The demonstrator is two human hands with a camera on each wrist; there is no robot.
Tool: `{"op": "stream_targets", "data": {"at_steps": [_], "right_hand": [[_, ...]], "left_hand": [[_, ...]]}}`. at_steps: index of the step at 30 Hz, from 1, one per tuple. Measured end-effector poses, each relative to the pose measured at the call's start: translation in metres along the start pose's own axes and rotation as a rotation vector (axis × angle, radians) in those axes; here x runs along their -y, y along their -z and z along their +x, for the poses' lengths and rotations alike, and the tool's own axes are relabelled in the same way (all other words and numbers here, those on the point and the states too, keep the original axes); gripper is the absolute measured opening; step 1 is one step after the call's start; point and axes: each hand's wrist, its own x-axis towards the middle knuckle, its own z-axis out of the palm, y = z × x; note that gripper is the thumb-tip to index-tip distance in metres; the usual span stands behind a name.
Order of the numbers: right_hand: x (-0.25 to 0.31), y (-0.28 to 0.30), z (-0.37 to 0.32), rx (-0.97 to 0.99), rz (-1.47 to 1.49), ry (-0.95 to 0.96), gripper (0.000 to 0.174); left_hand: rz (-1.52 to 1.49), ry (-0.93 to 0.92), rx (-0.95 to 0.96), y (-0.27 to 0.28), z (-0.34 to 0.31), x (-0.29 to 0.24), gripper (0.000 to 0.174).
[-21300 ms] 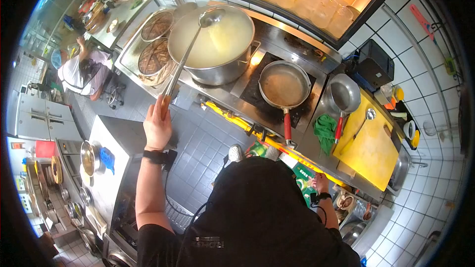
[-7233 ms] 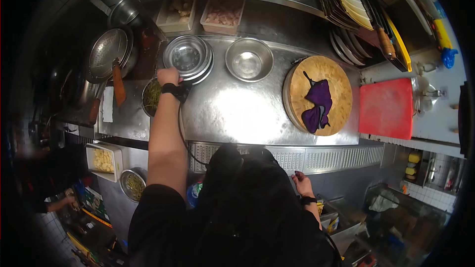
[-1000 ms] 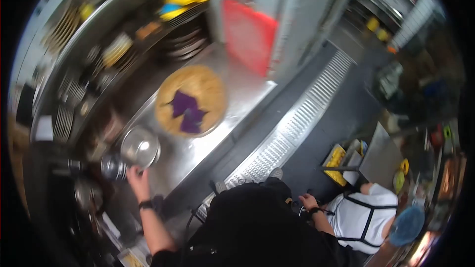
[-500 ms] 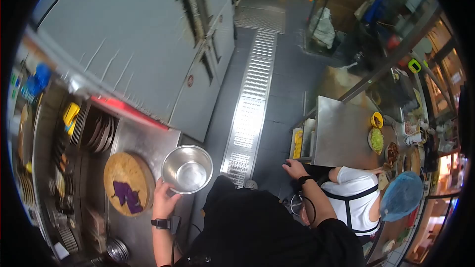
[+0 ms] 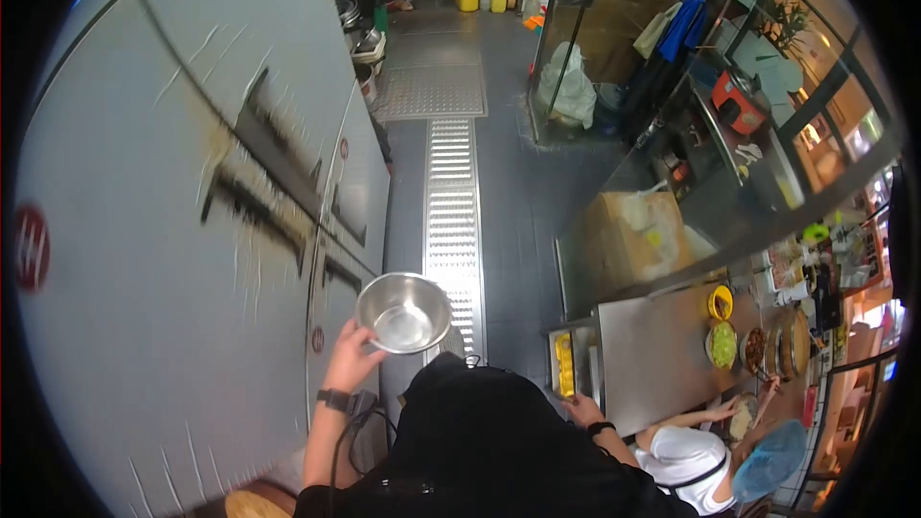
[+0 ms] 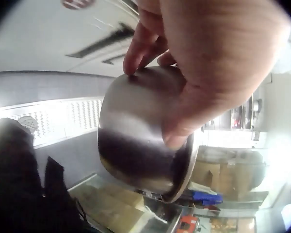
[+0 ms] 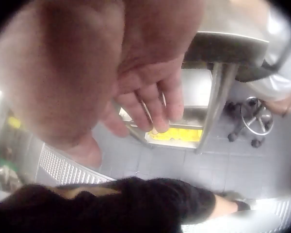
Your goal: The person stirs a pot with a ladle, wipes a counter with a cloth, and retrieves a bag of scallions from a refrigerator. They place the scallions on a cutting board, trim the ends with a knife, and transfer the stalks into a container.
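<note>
A round, shiny stainless-steel bowl [image 5: 407, 312] is held near the centre of the head view, above a strip of pale metal floor grating [image 5: 452, 230], and is not rested on any surface. It is pinched by the left hand [image 5: 351, 355] at its left side: in the left wrist view the thumb is pressed against the outer wall close to the rim, while the fingers are set farther round the wall. The wall is probably gripped this way so that the bowl can be carried one-handed with its inside left untouched. Its mouth is turned up towards the head camera, where only bare metal is seen within; whether it is quite level cannot be told. By the right hand [image 5: 581, 410], at the lower right of centre, nothing is held; its fingers are slightly spread and loosely bent near the corner of a steel-topped tabletop [image 5: 652, 355], though contact cannot be made out. Beneath that tabletop, yellow items [image 5: 565, 364] are kept on a low level, perhaps to spare the top for work. At its right, a small yellow bowl [image 5: 720, 302] and a bowl of chopped green pieces [image 5: 721, 345] are set close together, seemingly for easy reach by a person in a white shirt and blue hair cover [image 5: 770, 460]. The left of the frame is filled by tall grey cabinet doors [image 5: 125, 259].
</note>
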Motion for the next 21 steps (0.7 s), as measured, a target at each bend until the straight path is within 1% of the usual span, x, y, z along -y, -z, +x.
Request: {"op": "stream_targets", "data": {"at_steps": [2,5,6,8,9,10,12,13,14,15,16,18,20,21], "right_hand": [[0.029,0.005,0.014,-0.003,0.032,-0.039,0.048],[0.071,0.016,0.045,-0.005,0.059,-0.039,0.045],[0.08,0.018,0.061,-0.021,0.125,-0.016,0.04],[0.111,0.042,0.092,0.075,0.237,-0.059,0.05],[0.135,0.061,0.105,0.086,0.154,-0.107,0.047],[0.146,0.072,0.125,0.097,0.223,-0.114,0.048],[0.168,0.099,0.166,0.088,0.206,-0.115,0.048],[0.168,0.107,0.199,0.093,0.202,-0.103,0.048],[0.162,0.113,0.235,0.097,0.171,-0.114,0.046],[0.16,0.126,0.273,0.099,0.135,-0.12,0.045],[0.186,0.162,0.303,0.103,0.117,-0.093,0.045],[0.241,0.241,0.345,0.126,0.118,-0.153,0.045],[0.248,0.292,0.435,0.066,-0.04,-0.168,0.052],[0.261,0.325,0.481,0.029,-0.115,-0.113,0.052]], "left_hand": [[0.044,-0.16,0.068,-0.006,0.091,-0.025,0.036],[0.089,-0.367,0.193,-0.015,0.21,-0.072,0.034],[0.095,-0.43,0.23,-0.02,0.245,-0.089,0.034],[0.097,-0.492,0.289,-0.035,0.313,-0.099,0.035],[0.111,-0.502,0.342,-0.039,0.344,-0.11,0.035],[0.121,-0.499,0.348,-0.044,0.371,-0.116,0.035],[0.134,-0.547,0.362,-0.053,0.425,-0.125,0.034],[0.169,-0.561,0.358,-0.057,0.452,-0.124,0.034],[0.177,-0.554,0.343,-0.057,0.477,-0.125,0.034],[0.179,-0.482,0.369,-0.055,0.5,-0.127,0.035],[0.178,-0.411,0.388,-0.052,0.524,-0.129,0.035],[0.191,-0.397,0.325,-0.047,0.566,-0.127,0.035],[0.147,-0.253,0.24,-0.043,0.611,-0.115,0.034],[0.182,-0.168,0.234,-0.035,0.631,-0.124,0.034]]}}
